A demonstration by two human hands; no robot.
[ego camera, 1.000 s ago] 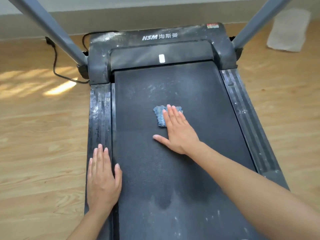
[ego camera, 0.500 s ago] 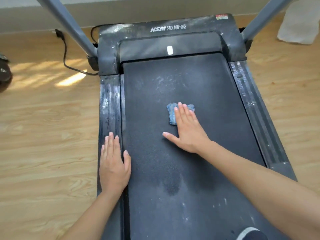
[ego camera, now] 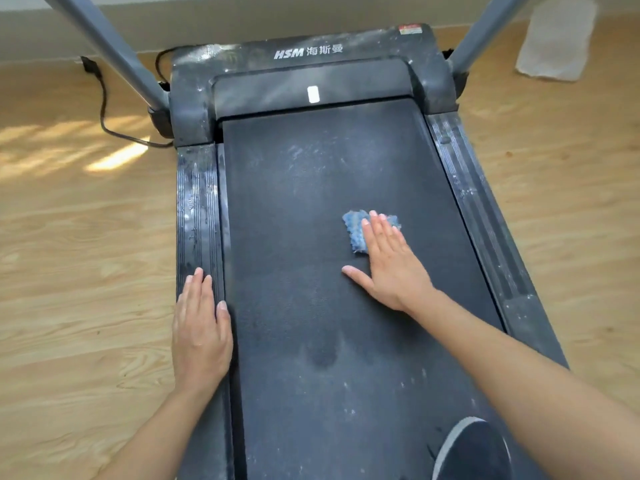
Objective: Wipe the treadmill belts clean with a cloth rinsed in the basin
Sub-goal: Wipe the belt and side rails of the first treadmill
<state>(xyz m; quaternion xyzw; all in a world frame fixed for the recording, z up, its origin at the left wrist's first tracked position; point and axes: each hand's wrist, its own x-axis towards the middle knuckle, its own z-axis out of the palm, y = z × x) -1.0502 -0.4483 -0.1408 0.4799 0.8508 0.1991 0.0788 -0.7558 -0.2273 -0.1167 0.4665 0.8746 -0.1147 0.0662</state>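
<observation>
Belt: treadmill belt point(ego camera: 311, 289) runs lengthwise from bottom edge to upper centre; pale dust smears point(ego camera: 301, 154) lie above the blue cloth point(ego camera: 354, 233), toward the top.
Side rail: side rail point(ego camera: 195, 209) at left carries the left hand point(ego camera: 200, 336), flat, fingers straight, holding nothing.
Right hand: right hand point(ego camera: 389, 271) presses flat on the cloth, fingers straight; the nearer hand.
Cloth: right of centre, under the fingertips.
Basin: not in view.

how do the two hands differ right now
The left hand rests bare on the side rail; the right hand presses a blue cloth onto the belt. The left thumb lies close in; the right thumb is spread wide. Both lie flat with straight fingers.
</observation>
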